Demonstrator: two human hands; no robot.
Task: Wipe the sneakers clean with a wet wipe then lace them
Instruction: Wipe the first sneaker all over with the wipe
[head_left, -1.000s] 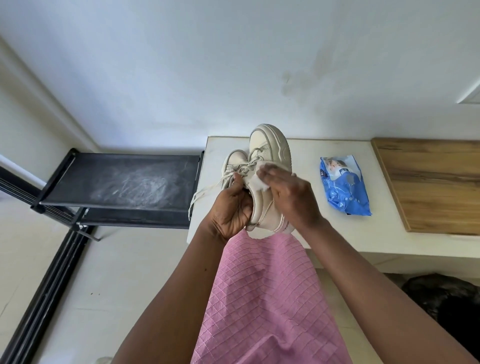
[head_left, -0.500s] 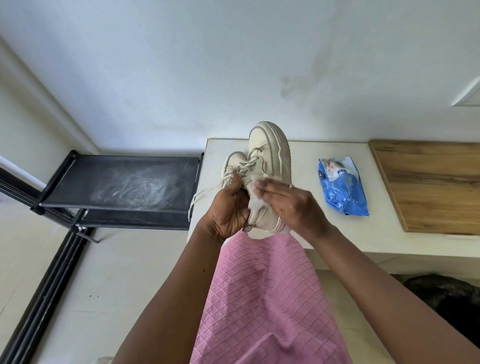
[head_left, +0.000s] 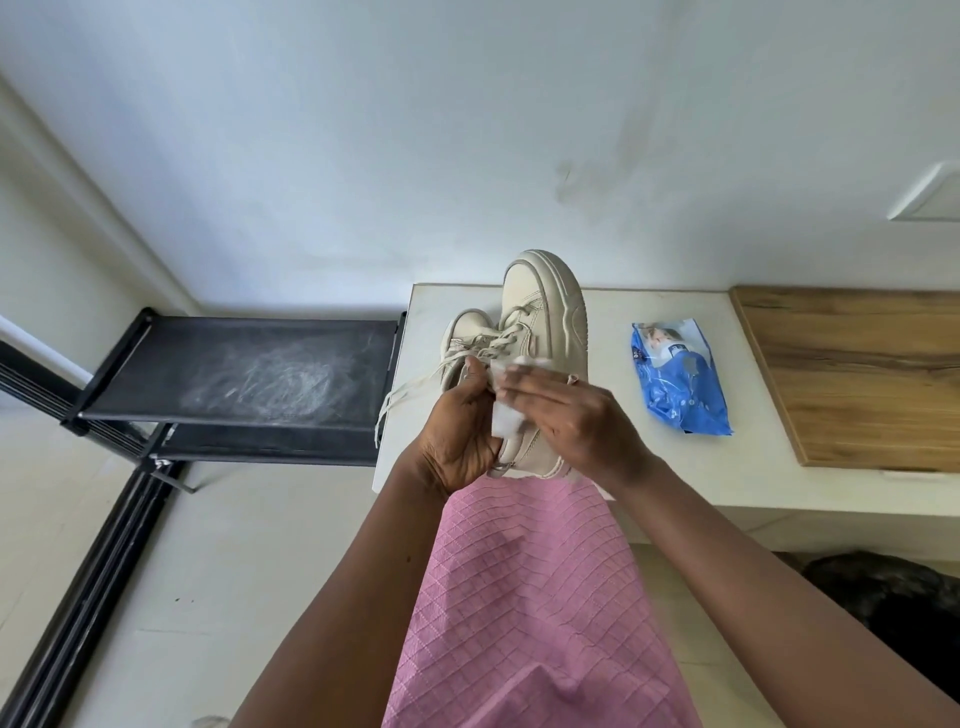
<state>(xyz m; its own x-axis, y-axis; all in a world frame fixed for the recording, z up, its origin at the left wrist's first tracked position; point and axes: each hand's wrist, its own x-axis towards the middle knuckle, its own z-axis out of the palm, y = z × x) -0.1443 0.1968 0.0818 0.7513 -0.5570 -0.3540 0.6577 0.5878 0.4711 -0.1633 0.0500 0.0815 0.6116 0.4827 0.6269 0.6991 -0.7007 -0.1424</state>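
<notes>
Gripping the raised sneaker (head_left: 540, 306) near its heel end, the left hand (head_left: 457, 436) has its fingers curled around the shoe's lower part, thumb pointing up beside the lacing. This cream sneaker stands nearly on end above the near edge of the white table (head_left: 675, 467), toe up and thick sole facing right. The right hand (head_left: 571, 415) lies flat against the shoe's side, fingers straight and slightly blurred, pressing a white wet wipe (head_left: 506, 421) onto the upper; the wipe shows between the two hands, its lower corner hanging below the fingers. The shoe's toe and sole rise well clear of both hands.

Just left of the raised shoe, and partly hidden behind the left hand, the second sneaker (head_left: 465, 332) rests on the table, its loose laces (head_left: 410, 387) trailing over the table's left edge.

A blue wipes pack (head_left: 678, 376) lies on the table to the right, apart from the shoes, with a wooden board (head_left: 857, 374) beyond it. A black shelf rack (head_left: 260, 374) stands to the left of the table. Pink quilted fabric (head_left: 530, 597) covers the person's front below the hands.
</notes>
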